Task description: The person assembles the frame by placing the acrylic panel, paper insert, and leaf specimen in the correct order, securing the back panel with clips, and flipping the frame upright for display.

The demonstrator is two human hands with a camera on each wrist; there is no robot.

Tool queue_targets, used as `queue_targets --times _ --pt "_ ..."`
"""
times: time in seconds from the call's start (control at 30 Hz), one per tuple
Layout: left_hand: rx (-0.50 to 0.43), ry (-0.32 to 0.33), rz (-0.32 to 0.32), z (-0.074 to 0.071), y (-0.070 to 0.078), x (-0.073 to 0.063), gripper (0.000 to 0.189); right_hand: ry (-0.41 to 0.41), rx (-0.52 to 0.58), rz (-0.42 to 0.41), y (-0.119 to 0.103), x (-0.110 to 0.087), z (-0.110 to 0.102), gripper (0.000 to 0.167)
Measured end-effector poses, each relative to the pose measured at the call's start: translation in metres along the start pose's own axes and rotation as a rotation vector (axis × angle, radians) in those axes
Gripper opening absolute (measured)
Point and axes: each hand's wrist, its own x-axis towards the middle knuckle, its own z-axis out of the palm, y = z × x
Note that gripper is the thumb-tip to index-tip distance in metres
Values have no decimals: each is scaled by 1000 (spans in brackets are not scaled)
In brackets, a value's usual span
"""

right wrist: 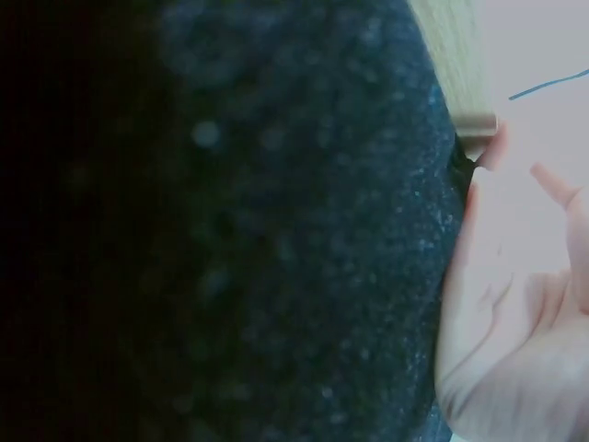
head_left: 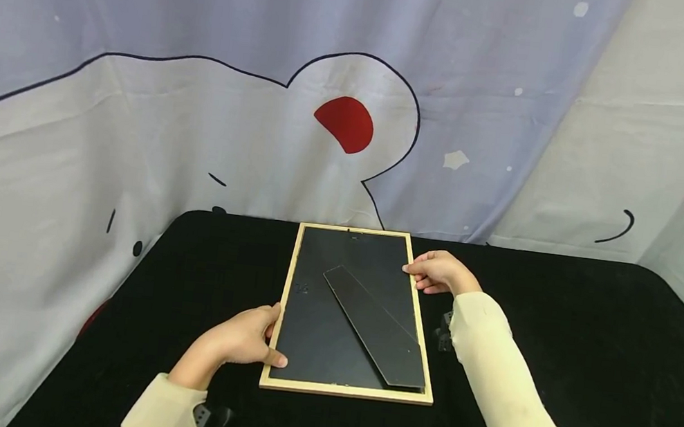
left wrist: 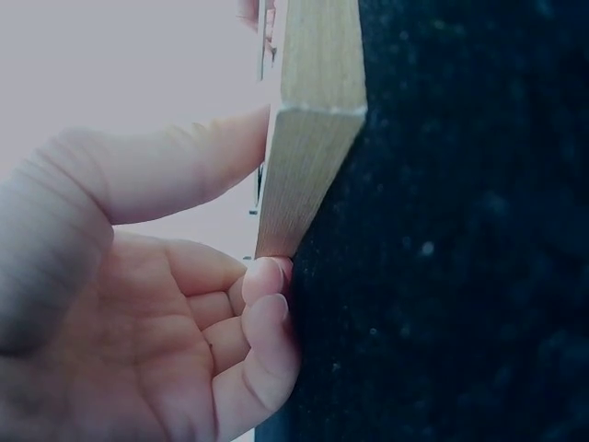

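1. At the near left, the left hand (head_left: 250,336) holds the side of the picture frame (head_left: 330,330). The frame is just to the right of this hand, and they touch.
2. The left thumb is on top, by the near left corner. The other fingers are bent and tuck up to the low edge of the wooden rim (head_left: 346,391). So this hand is closed up to the rim's size, and the arm comes in from the near left.
3. Between the two hands, the frame lies back side up, with its long way going from near to far. I cannot tell if it is flat on the black table (head_left: 555,333) or up a tiny bit.
4. On the dark back, a long stand (head_left: 376,332) lies on a slant, with its thin end far left and its wide end near right.
5. Farther off, the right hand (head_left: 441,271) is at the far half of the right side, so it is closer to the far end. The frame is just to its left. Its fingertips seem to pinch the rim lightly, and its arm comes from the near right.
6. Past the table hangs a big cloth (head_left: 231,139) with a red patch (head_left: 348,124).
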Motion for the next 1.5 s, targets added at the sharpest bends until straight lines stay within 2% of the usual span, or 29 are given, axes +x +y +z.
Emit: queue_targets --times 0.5,0.7,1.0,1.27,1.43,1.5 --pt "-38 -13 27 0 -6 0 76 10 -92 24 -7 0 7 17" --pt "-60 -32 17 3 -7 2 76 9 -55 9 2 -2 8 18" --pt "-52 -14 -15 5 -9 8 78 59 -13 -44 6 -6 13 23" --pt "-74 -23 -13 3 -10 13 80 52 -35 -91 6 -31 24 42" --pt "-89 -35 12 3 -11 17 81 29 -72 -139 18 -53 29 54" --pt "-80 -27 3 3 -12 18 82 11 -82 -158 25 -60 31 57"
